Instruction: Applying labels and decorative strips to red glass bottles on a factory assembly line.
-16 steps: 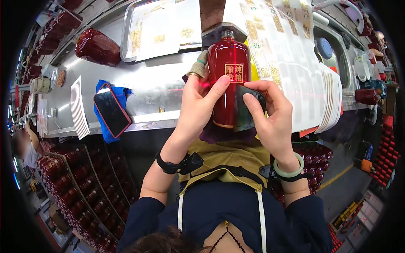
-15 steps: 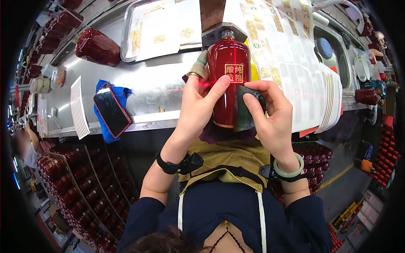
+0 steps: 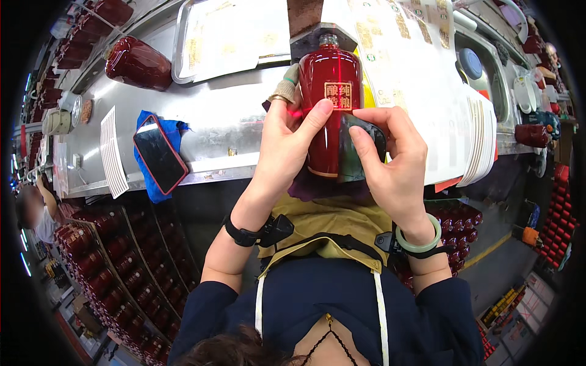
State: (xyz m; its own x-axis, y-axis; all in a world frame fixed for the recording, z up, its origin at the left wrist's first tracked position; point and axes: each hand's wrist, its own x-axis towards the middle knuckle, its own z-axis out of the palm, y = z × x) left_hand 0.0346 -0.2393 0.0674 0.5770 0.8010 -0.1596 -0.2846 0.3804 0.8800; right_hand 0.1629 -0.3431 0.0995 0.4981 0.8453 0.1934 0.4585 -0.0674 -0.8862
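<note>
A dark red glass bottle lies in front of me, its clear neck pointing away and a gold-framed label on its upper side. My left hand grips it from the left, thumb on the glass just below the label, cloth covers on its fingers. In my right hand, pinched between thumb and fingers, is a dark, flat scraper-like piece with a rounded corner. It rests against the bottle's right side below the label, and my index fingertip is close to the label's lower edge.
Gold label sheets cover the bench on the right; a metal tray with more sheets stands at the far left. Another red bottle lies nearby. A phone rests on blue cloth. Racks of red bottles stand below.
The bottle and both hands appear slightly higher in the picture, as does the bench. My grip and the dark piece's place on the bottle stay nearly the same.
</note>
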